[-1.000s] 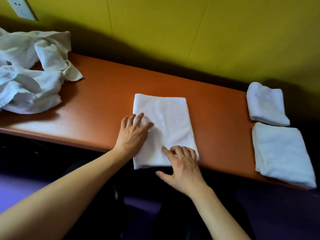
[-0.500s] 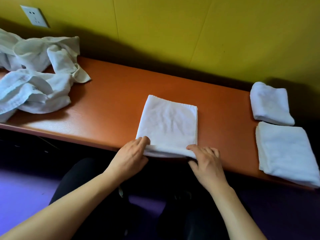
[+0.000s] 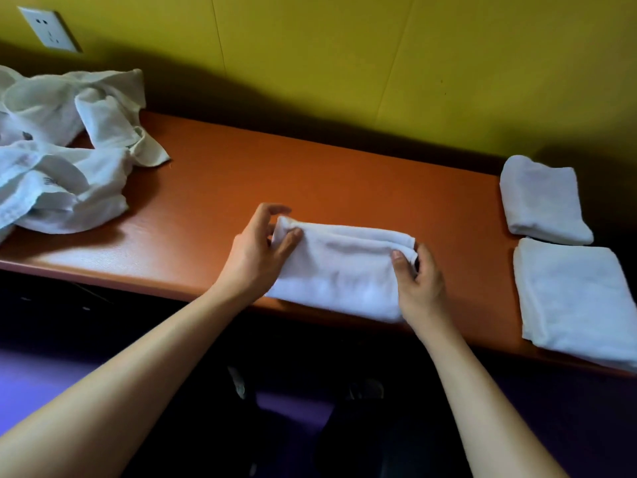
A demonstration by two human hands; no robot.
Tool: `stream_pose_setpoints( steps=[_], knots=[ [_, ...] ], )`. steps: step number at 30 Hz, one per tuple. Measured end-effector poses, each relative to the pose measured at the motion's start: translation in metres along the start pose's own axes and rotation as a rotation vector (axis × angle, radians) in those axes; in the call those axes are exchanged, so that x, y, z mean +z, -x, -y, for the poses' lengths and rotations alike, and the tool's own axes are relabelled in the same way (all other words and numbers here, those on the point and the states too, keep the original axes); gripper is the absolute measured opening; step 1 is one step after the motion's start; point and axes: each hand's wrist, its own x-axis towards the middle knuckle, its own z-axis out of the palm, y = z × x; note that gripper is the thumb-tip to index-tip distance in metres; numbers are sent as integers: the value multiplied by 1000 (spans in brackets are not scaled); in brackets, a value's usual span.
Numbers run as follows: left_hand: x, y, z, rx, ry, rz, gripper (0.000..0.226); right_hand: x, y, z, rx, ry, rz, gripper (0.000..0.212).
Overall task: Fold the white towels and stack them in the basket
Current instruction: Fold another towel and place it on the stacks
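Head view: white towel (image 3: 339, 270) folded over near front edge of orange table (image 3: 220, 201). Left hand (image 3: 256, 257) pinching its left corner, right hand (image 3: 418, 281) pinching right corner. Two folded towels (image 3: 565, 267) at right, crumpled pile (image 3: 58, 160) at left.

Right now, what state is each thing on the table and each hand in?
Middle towel: being folded in half, far edge not yet flat.
Left hand: pinching its left corner.
Right hand: pinching its right corner.
Towel pile: crumpled, unfolded.
Far folded towel: folded, lying flat.
Near folded towel: folded, lying flat.
Basket: not in view.
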Motion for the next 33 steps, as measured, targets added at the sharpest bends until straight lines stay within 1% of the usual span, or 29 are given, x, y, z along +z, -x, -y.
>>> stream_pose_setpoints(
  steps=[4, 6, 7, 9, 11, 13, 15, 17, 18, 19, 20, 22, 24, 26, 28, 30, 31, 32, 33],
  knots=[
    [11, -23, 8, -80, 28, 125, 59, 17, -21, -4, 78, 89, -3, 40],
    [16, -25, 22, -56, -79, 141, 67, 23, -24, -8, 116, 185, -22, 35],
    [19, -26, 31, -44, -159, 126, 66, 27, -24, -11, 137, 216, -36, 34],
    [25, -24, 47, -94, -279, 84, 57, 31, -22, -13, 187, 208, -61, 32],
    [29, -20, 52, -201, -303, 34, 45, 32, -21, -11, 216, 188, -108, 32],
    [31, -17, 50, -243, -313, 19, 42, 23, -16, -9, 267, 208, -147, 35],
    [32, -16, 47, -286, -314, 40, 45, 11, -4, -13, 364, 264, -99, 46],
    [34, -15, 44, -331, -316, 92, 52, 4, 13, -18, 427, 286, 24, 56],
    [36, -14, 42, -348, -312, 114, 56, 2, 19, -22, 440, 219, 71, 58],
    [38, -12, 37, -364, -303, 132, 61, 0, 22, -23, 464, 106, 74, 58],
    [39, -10, 30, -380, -296, 146, 65, -2, 23, -22, 519, -40, 50, 52],
    [40, -4, 14, -413, -249, 181, 67, -7, 24, -19, 696, -372, 13, 35],
    [39, 4, 0, -463, -142, 229, 62, -13, 25, -18, 802, -685, -19, 28],
    [42, 14, -10, -487, -59, 244, 49, -19, 27, -15, 821, -911, -38, 28],
    [49, 24, -16, -513, -5, 240, 38, -24, 30, -13, 851, -1025, -6, 26],
    [56, 31, -19, -509, 63, 212, 21, -30, 33, -12, 858, -1032, 34, 28],
    [60, 33, -18, -509, 100, 189, 13, -32, 34, -14, 829, -1004, 43, 31],
    [62, 36, -18, -518, 124, 176, 11, -33, 35, -16, 791, -965, 52, 36],
    [65, 38, -17, -531, 136, 175, 16, -35, 37, -19, 740, -946, 71, 40]
  ],
)
